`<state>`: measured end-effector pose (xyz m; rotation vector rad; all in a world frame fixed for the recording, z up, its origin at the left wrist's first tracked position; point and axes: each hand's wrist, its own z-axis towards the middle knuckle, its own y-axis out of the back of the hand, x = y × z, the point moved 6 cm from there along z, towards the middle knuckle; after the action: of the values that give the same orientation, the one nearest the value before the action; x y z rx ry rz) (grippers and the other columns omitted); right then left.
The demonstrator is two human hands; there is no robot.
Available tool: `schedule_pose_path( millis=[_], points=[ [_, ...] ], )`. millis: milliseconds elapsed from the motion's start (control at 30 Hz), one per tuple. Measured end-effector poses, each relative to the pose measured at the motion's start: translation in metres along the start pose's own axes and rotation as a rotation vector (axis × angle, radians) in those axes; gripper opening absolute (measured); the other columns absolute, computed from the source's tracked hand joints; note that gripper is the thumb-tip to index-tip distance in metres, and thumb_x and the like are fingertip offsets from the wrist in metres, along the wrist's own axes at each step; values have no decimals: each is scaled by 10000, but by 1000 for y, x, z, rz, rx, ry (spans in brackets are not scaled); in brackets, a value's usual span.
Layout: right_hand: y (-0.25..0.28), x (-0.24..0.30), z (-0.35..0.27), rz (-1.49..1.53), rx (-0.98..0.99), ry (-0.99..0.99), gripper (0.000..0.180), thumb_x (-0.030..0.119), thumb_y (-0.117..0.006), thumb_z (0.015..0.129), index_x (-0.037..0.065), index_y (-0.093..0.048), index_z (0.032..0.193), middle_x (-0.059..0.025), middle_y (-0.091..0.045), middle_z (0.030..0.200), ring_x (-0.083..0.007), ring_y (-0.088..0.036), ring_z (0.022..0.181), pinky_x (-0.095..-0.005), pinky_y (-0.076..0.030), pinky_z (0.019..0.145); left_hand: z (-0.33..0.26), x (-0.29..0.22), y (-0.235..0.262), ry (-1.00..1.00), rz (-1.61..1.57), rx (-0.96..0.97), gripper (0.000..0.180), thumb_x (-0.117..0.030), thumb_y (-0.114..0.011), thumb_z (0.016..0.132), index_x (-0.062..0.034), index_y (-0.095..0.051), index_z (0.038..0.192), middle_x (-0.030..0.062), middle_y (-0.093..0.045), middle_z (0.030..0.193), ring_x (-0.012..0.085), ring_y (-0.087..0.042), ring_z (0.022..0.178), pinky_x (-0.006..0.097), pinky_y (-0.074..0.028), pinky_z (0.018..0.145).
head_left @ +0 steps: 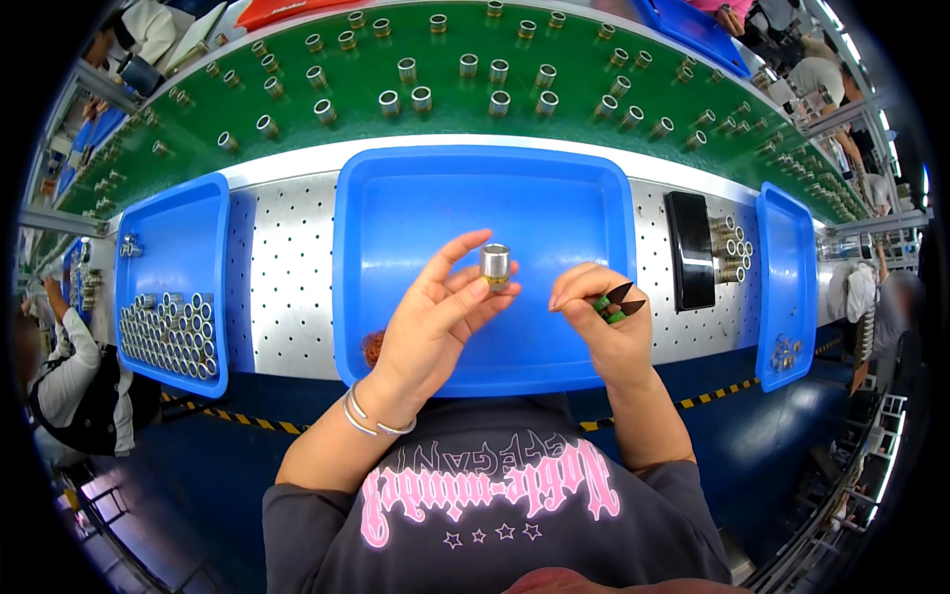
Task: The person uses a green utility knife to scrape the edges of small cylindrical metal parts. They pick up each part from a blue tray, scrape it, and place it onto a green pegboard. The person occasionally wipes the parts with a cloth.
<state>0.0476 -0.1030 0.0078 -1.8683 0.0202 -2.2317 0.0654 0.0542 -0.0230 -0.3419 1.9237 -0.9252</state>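
Observation:
Above the large blue tray (485, 381), my left hand (427, 322) grips a small shiny metal cylinder (495, 261) upright between thumb and fingers. The cylinder has a silver upper part and a yellowish lower band. To its right and apart from it, my right hand (614, 332) is closed round a small tool (616, 297) with green parts and two dark pointed ends sticking out past the fingers. The fingers hide the rest of that tool, so I cannot tell its exact kind. Beside my left wrist, a reddish-brown tangled clump (373, 346) lies in the tray.
A blue tray (224, 287) at the left holds rows of metal cylinders; another blue tray (768, 287) at the right holds small parts. A black box (690, 252) stands by several cylinders (730, 247). Beyond, many cylinders stand on a green belt (445, 114). Other people work nearby.

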Motion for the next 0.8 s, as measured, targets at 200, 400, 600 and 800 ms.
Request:
schedule_pose_path(
  millis=[200,400,600,800],
  points=[
    [2,13,3,-436,-25,70,124,25,-670,767,29,-618,880,-88,-617,903,-102,-546,682,-215,-415,544,0,-3,4,-29,77,-27,454,-113,-579,876,-32,-410,1290,142,-563,1144,203,-572,1023,298,-452,904],
    [-20,38,17,-946,-68,419,227,39,-717,660,75,-624,865,-61,-612,841,-206,-583,604,-299,-452,494,-2,-7,-2,-184,406,34,421,2,-545,865,-12,-436,1272,131,-568,1117,181,-559,1047,287,-451,906],
    [-26,19,28,-760,65,214,137,43,-669,707,62,-616,832,-47,-581,742,-182,-562,575,-275,-426,496,-6,-11,-6,-254,747,59,440,40,-527,861,-10,-429,1287,133,-571,1102,172,-569,1028,292,-446,918],
    [9,7,31,-416,-76,-71,22,30,-620,799,13,-622,785,-37,-573,720,-75,-490,612,-204,-352,520,-3,-4,0,-30,344,70,471,-44,-572,858,-22,-414,1301,146,-576,1105,201,-586,999,317,-466,889]
  ],
)
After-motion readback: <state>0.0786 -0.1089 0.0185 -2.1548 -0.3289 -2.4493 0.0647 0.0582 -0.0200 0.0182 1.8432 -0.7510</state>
